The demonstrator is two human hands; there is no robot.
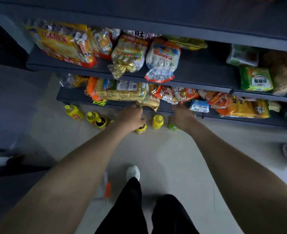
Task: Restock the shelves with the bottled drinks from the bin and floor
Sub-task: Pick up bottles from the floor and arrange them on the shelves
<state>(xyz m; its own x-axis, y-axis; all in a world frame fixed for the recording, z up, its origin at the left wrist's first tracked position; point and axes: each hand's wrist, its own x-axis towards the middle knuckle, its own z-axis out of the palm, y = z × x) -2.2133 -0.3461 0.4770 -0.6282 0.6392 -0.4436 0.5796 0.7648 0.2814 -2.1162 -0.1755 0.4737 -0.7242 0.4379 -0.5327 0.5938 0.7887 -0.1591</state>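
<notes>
Dark-drink bottle with yellow label [141, 129] stands upright on the floor [156, 149], right under the left hand [131, 117]. The fingers curl down over its top and hide the cap, and with the blur I cannot tell whether they actually grip it. Green bottle [172, 126] also on the floor, mostly covered by the right hand [183, 117]. Thumb points left above it, fingers hidden behind the hand, so I cannot tell if it is held or only touched. Yellow bottle [158, 122] upright between the two hands, touched by neither. Three more bottles [92, 116] stand further left along the same floor line, well apart from both hands: two yellow, one with dark liquid. All bottles sit just in front of the bottom shelf [68, 97], none on it. Bottom shelf packed with snack bags [122, 92], some overhanging the edge above the hands. Middle shelf [198, 70] carries more bags with a bare stretch in the centre. Both arms bare, reaching down and forward. White shoe [133, 173] and black trousers [132, 208] at the bottom of the view.
</notes>
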